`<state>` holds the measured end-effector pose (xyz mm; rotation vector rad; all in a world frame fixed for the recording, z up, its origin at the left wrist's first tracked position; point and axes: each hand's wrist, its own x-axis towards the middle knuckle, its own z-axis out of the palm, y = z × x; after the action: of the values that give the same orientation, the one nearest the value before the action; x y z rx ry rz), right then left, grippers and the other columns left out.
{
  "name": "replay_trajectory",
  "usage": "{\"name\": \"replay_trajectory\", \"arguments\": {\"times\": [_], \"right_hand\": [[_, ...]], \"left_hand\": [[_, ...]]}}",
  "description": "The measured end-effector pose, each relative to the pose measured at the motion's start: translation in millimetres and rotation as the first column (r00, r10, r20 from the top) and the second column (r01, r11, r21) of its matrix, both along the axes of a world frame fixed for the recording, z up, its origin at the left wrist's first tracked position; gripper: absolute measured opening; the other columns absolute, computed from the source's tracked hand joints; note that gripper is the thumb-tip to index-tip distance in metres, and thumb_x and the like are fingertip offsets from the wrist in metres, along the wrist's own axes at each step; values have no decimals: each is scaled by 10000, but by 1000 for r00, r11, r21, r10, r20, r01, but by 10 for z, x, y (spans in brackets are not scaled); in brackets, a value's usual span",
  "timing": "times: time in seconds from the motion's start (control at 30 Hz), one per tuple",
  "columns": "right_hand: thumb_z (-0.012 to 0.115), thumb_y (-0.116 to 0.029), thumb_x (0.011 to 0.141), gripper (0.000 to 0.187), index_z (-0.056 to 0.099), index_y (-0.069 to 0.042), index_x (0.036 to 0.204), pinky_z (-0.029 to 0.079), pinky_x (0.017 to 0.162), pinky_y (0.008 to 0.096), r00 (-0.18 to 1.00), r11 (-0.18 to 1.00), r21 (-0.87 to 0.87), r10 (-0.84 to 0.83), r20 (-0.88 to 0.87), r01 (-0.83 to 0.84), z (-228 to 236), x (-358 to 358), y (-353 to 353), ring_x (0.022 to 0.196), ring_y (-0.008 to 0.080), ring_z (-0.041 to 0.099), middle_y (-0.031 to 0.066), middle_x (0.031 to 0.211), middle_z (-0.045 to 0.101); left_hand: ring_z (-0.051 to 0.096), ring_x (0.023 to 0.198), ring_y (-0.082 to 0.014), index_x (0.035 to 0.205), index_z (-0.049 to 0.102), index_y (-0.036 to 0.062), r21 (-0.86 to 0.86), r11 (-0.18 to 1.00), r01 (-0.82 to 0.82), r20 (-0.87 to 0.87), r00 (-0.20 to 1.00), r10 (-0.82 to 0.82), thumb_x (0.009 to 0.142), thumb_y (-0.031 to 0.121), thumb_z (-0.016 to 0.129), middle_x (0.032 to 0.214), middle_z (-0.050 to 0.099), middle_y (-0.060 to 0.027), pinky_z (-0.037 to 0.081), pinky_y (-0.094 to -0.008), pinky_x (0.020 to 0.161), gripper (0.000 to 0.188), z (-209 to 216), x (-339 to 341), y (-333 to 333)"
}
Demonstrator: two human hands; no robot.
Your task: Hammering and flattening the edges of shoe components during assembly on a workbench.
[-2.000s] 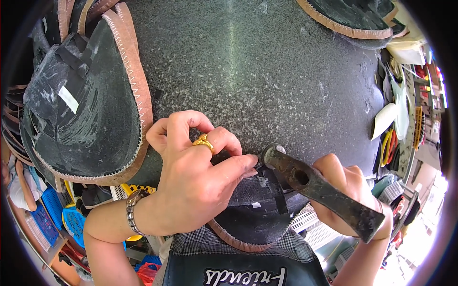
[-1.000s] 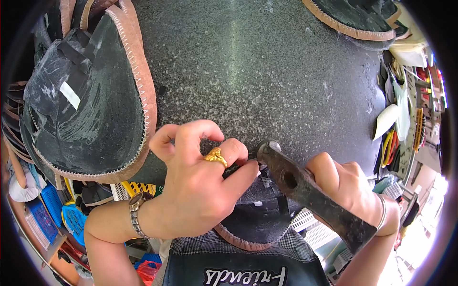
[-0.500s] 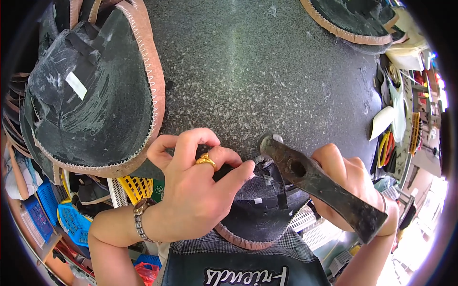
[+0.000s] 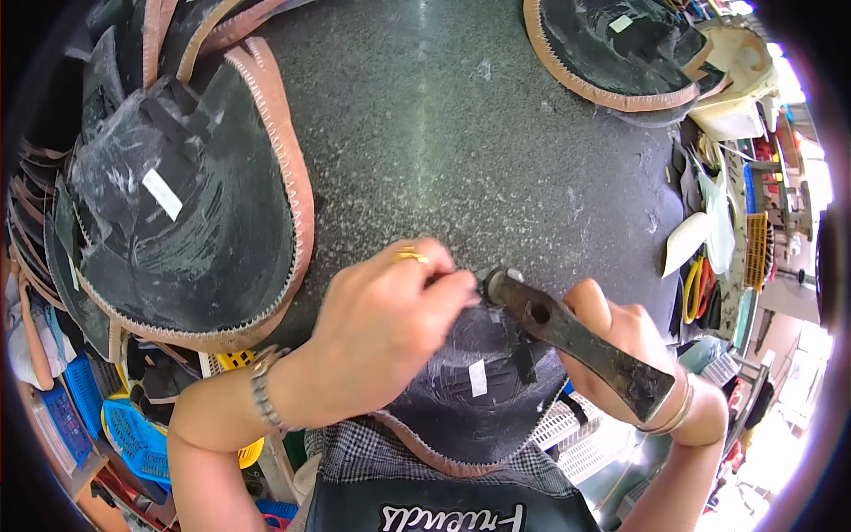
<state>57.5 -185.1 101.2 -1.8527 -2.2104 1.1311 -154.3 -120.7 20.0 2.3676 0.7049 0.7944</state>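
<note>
My right hand [image 4: 625,341] is wrapped round a hammer [image 4: 581,341], whose dark metal head slants across the knuckles. The hammer's round face is down by the far edge of a black shoe upper [image 4: 461,412], which lies near me against my apron. A tan stitched border and a small white label show on this piece. With thumb and fingers pressed together, my left hand [image 4: 381,324] pinches the upper's far edge, right beside the hammer face. The fingers hide the exact spot they grip.
Large black pieces with tan stitched edges [image 4: 204,239] are piled at the left of the dark worktable [image 4: 425,168]. Another such piece [image 4: 612,62] lies at the far right. Orange- and yellow-handled tools [image 4: 696,288] hang off the right side. Blue baskets [image 4: 137,439] stand at the lower left.
My left hand's raised fingers have curled in, and the hand has moved slightly right. The hammer face stays near the upper's edge. The whole view has shifted a little, showing more at the far side.
</note>
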Motion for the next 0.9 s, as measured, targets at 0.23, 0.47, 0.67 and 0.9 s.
{"name": "replay_trajectory", "arguments": {"times": [0.23, 0.47, 0.67, 0.9], "right_hand": [[590, 14, 801, 137, 473, 1, 870, 407, 454, 400, 997, 998, 15, -57, -51, 58, -33, 21, 65, 548, 382, 553, 168, 605, 491], [649, -21, 682, 308, 500, -26, 951, 464, 513, 424, 972, 968, 96, 228, 57, -233, 83, -120, 250, 578, 335, 573, 132, 725, 505], [589, -159, 778, 307, 522, -55, 1059, 464, 393, 299, 913, 891, 207, 378, 153, -404, -4, -82, 225, 576, 163, 565, 52, 746, 409], [617, -63, 724, 253, 481, -11, 931, 451, 428, 365, 954, 944, 147, 298, 17, -297, -125, -143, 278, 515, 282, 555, 105, 695, 470]], "left_hand": [[595, 643, -165, 976, 668, -2, -294, 956, 6, 38, 999, 6, 711, -131, 650, 801, 554, -77, 516, -253, 558, 295, -69, -162, -57], [515, 634, -188, 972, 658, -15, -36, 998, 51, -84, 995, -54, 645, -69, 667, 778, 529, -61, 430, -273, 506, 332, 56, -153, -104], [521, 625, -173, 953, 662, -21, -160, 987, 10, 15, 1000, -8, 627, -55, 676, 771, 529, -55, 432, -275, 495, 328, 2, -207, -115], [531, 641, -179, 965, 667, 11, -98, 995, 23, -73, 997, -30, 609, -101, 622, 778, 536, -52, 440, -284, 510, 376, -9, -352, -126]]}}
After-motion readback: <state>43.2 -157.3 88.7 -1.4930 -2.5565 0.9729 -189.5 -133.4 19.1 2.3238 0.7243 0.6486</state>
